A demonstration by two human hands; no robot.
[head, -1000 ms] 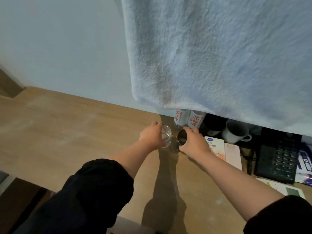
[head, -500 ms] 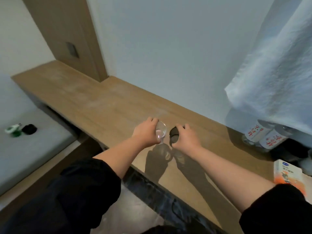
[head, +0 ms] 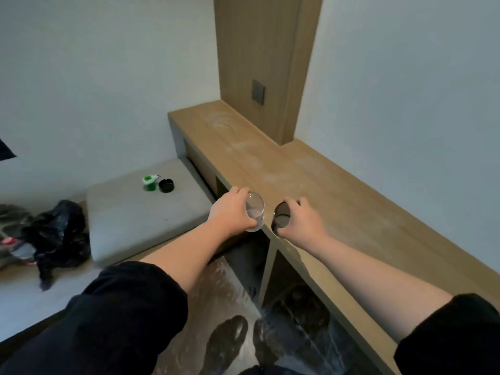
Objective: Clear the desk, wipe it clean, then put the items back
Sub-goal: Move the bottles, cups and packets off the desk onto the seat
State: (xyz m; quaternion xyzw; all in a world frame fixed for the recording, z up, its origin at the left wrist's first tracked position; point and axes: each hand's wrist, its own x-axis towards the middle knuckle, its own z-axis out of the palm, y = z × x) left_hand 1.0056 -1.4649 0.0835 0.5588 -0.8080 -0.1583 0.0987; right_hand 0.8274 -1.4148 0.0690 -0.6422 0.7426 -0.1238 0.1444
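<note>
left hand (head: 230, 212) grips a clear glass (head: 255, 211) — right hand (head: 300, 221) grips another glass (head: 281, 219), over the desk (head: 351, 201) edge.

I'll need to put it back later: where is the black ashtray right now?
Head view, left side: the black ashtray sits on the grey bench left of the desk, just right of the green plug-in device.

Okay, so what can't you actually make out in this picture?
Head view, the only one:
- Clear glass: the left hand wraps its side, and it is too blurred to tell whether it holds liquid.
- Dark cup: fingers of the right hand cover its far side and base.
- Desk: its right end is cut off by the frame edge.
- Green item on the grey cushion: too small to identify.
</note>
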